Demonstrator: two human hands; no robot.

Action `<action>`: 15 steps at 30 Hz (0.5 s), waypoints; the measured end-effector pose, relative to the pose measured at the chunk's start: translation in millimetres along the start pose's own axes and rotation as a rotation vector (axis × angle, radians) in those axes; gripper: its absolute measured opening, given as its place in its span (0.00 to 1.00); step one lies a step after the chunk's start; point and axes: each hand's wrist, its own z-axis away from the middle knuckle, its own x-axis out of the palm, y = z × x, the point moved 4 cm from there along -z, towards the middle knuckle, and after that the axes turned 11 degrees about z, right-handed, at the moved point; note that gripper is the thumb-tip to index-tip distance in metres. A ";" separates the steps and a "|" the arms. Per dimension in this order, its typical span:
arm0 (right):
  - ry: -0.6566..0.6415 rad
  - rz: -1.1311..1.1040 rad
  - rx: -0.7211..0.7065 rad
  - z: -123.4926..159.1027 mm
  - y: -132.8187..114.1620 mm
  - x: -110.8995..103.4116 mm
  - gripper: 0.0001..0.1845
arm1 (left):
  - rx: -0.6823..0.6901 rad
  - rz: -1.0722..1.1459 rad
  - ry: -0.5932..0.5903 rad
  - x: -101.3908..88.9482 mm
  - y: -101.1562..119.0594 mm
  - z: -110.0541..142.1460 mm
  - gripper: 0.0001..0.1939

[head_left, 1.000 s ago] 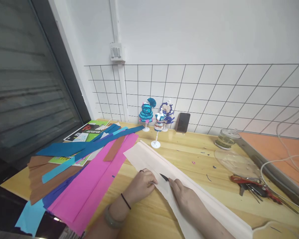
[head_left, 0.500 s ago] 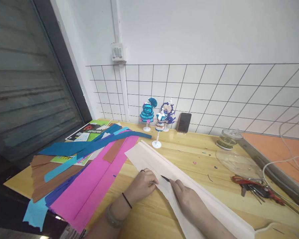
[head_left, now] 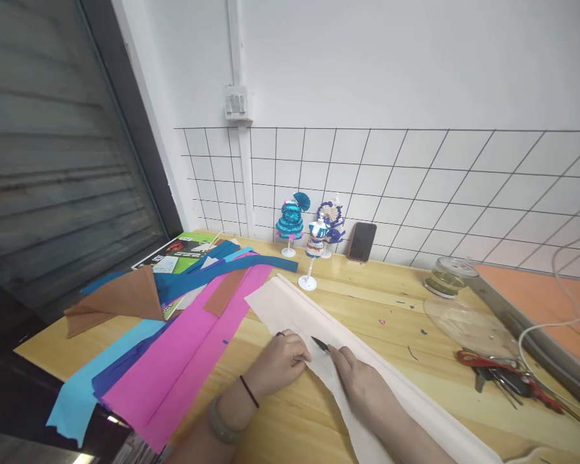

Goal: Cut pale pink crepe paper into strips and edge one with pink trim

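A long sheet of pale cream crepe paper point(head_left: 314, 312) lies diagonally across the table in front of me. My left hand point(head_left: 283, 361) pinches its near edge between thumb and fingers. Over the sheet, my right hand point(head_left: 362, 380) is closed round a cutting tool with a dark pointed blade point(head_left: 319, 343). The tip points up and left, away from my fingers. Its handle is hidden in my palm, so whether it is scissors or a knife does not show.
Left lie pink crepe paper point(head_left: 174, 380), brown crepe paper point(head_left: 120, 296), blue strips point(head_left: 193, 280) and a green magazine point(head_left: 193, 245). Behind stand small dress forms point(head_left: 316, 235) in paper outfits and a phone point(head_left: 362, 241). Right are a glass teapot point(head_left: 447, 277), keys point(head_left: 507, 380) and an orange board point(head_left: 536, 303).
The brown crepe paper at the left has flipped over, uncovering more of the light blue strip. The view has shifted slightly. Both hands keep nearly the same place on the cream sheet.
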 end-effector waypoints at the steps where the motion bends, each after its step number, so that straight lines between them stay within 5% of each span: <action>1: -0.008 -0.006 -0.001 -1.0 -0.8 -0.6 0.27 | -0.001 0.002 0.002 -0.1 0.0 0.0 0.13; 15: -0.029 0.089 -0.025 -2.1 -3.8 1.6 0.28 | -0.003 0.012 0.003 1.2 -2.4 0.5 0.13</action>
